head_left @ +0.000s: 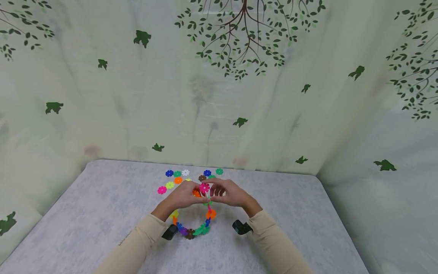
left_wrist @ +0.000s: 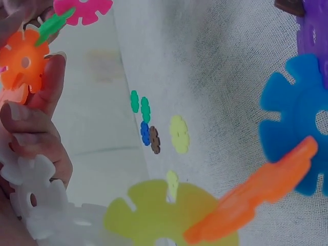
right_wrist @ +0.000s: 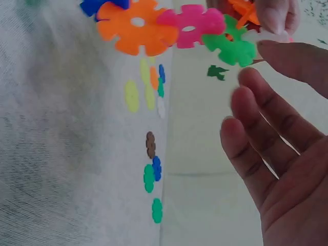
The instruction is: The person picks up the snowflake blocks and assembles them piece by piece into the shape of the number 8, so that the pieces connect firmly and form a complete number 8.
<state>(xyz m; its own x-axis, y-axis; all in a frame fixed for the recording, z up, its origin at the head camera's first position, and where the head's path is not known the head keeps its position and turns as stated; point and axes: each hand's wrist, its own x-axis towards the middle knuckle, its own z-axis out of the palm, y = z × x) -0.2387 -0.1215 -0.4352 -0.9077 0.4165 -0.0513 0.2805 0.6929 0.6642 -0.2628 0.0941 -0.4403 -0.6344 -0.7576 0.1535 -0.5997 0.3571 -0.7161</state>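
Slotted, flower-shaped interlocking discs join into a curved chain (head_left: pixel 189 233) of many colours, hanging below both hands. My left hand (head_left: pixel 186 195) grips the chain's upper part, fingers around an orange disc (left_wrist: pixel 23 61); white discs (left_wrist: pixel 38 189) lie along its palm. My right hand (head_left: pixel 227 192) meets it, pinching at a pink disc (head_left: pixel 204 187), index finger at its top and thumb below. In the right wrist view, that thumb is right at a whitish disc beside a green disc (right_wrist: pixel 230 48), which links to another pink disc (right_wrist: pixel 192 25). The fingers partly hide these joints.
Loose discs lie on the grey cloth-covered table (head_left: pixel 291 213) beyond the hands, among them a pink one (head_left: pixel 162 190), a blue one (head_left: pixel 169 173) and a green one (head_left: pixel 219 171). Behind the table hangs a leaf-patterned curtain (head_left: pixel 267 144).
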